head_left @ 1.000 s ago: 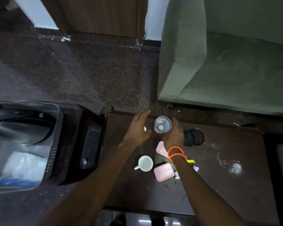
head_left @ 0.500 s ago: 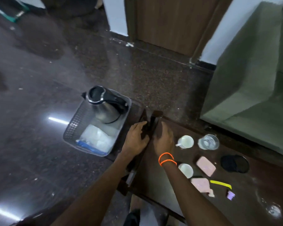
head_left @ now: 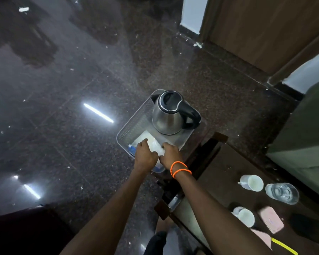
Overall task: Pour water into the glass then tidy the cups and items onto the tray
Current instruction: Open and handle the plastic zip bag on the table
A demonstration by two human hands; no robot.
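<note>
Your left hand [head_left: 145, 157] and right hand [head_left: 170, 156], half a second ago at the table edge, now reach into the mesh tray [head_left: 134, 124] at frame centre, fingers curled onto a white packet [head_left: 147, 142] below the steel kettle [head_left: 170, 115]. Lower right, two white cups [head_left: 251, 183] and the water-filled glass [head_left: 282, 193] sit on the table [head_left: 217, 170].
</note>
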